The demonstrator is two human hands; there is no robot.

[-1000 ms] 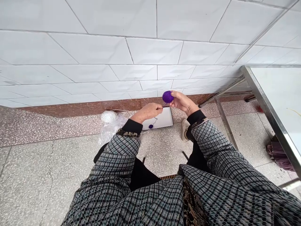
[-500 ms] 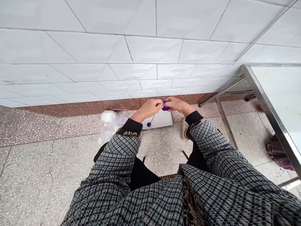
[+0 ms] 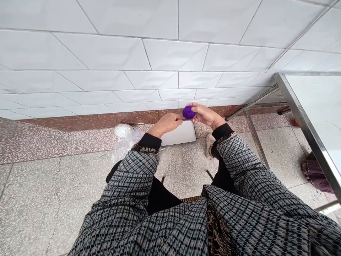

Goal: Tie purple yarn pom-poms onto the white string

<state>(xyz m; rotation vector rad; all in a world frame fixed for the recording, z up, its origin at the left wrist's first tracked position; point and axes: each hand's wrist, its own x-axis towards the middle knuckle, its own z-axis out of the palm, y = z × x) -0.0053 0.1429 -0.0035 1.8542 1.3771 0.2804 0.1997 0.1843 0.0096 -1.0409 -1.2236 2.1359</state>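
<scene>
A ball of purple yarn (image 3: 189, 112) is held in my right hand (image 3: 206, 115), whose thumb and fingers curl round its right side. Just left of the ball, my left hand (image 3: 168, 124) is closed in a pinch, with a thin strand of yarn running from its fingertips to the ball. Below both hands a shallow white tray or box lid (image 3: 181, 134) lies on the floor, partly covered by my left hand and wrist.
A ball of white yarn (image 3: 123, 131) and a clear plastic bag (image 3: 125, 145) lie left of the tray. White wall tiles (image 3: 160, 53) rise in front. A metal-framed table (image 3: 306, 121) stands at the right, with a dark purple folded item (image 3: 317, 172) beneath it.
My right hand has turned and moved slightly up and right, showing more of the purple ball. The small dark ball that hung below my left hand is out of sight.
</scene>
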